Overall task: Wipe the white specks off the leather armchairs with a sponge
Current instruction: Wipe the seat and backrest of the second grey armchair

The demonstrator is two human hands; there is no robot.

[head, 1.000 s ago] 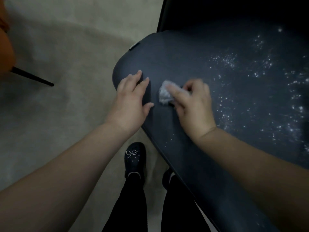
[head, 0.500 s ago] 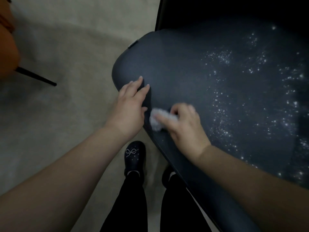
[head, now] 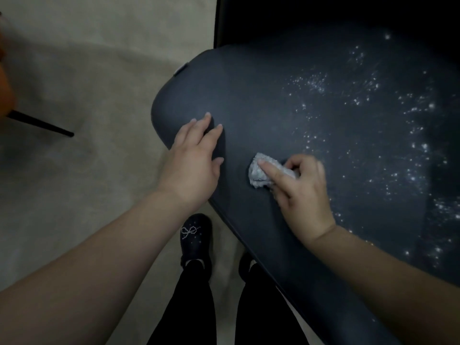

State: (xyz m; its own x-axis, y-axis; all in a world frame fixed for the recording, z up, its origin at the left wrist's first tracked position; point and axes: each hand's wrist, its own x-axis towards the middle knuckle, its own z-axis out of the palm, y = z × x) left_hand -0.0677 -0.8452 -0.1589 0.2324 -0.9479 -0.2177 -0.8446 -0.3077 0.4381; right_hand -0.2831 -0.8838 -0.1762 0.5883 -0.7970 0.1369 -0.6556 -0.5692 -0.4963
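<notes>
A dark blue-grey leather armchair seat (head: 261,95) fills the right of the head view. White specks (head: 388,150) are scattered over its right half, while the left part looks clean. My right hand (head: 298,190) presses a small pale grey sponge (head: 258,174) onto the seat near its front edge, with the forefinger stretched over it. My left hand (head: 194,165) rests flat on the seat's front left corner, fingers spread, holding nothing.
Beige floor (head: 87,83) lies to the left. An orange chair (head: 5,90) with a thin black leg (head: 42,124) stands at the far left edge. My own legs and black shoes (head: 196,237) stand close against the seat's front edge. The dark chair back (head: 323,11) rises behind.
My right hand swept the sponge from mid-seat toward the front edge, then slid it rightwards. My left hand stayed on the seat's corner.
</notes>
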